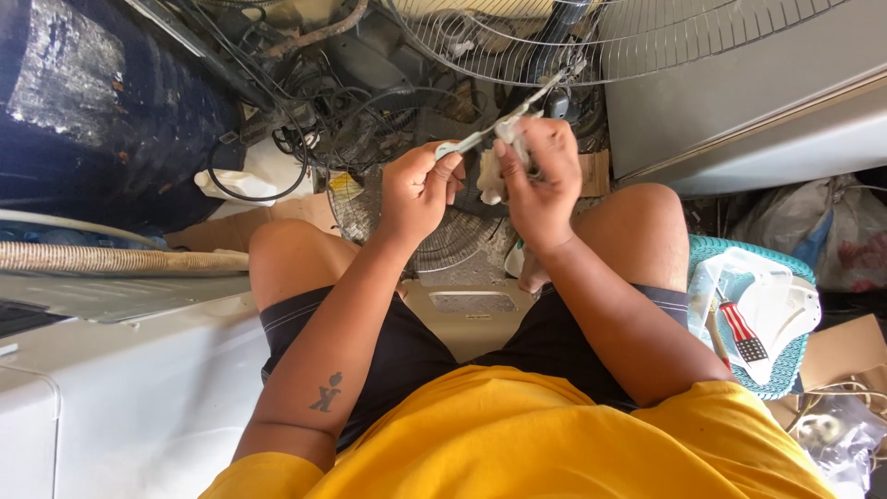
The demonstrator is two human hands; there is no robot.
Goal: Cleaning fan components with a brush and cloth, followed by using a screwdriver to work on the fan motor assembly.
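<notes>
Slim pale plastic strip, light and stiff by the look of it, sits pinched in your two hands above your knees, one end running up toward the round wire fan guard at the top of the frame. Nearest you, your yellow shirt and dark shorts fill the lower view, with a beige flat panel lying between your legs. Your left hand closes thumb and forefinger narrowly on the strip's near end. Your right hand wraps a crumpled white rag against the strip's middle, fingers curled tight. Such a thin piece would likely flex or snap if bent hard, so hold it close to where the rag presses. A second wire fan grille lies flat just under your hands. Room is tight: tangled black cables crowd the far left, a grey metal cabinet walls the right, and a teal woven basket stands beside your right thigh.
</notes>
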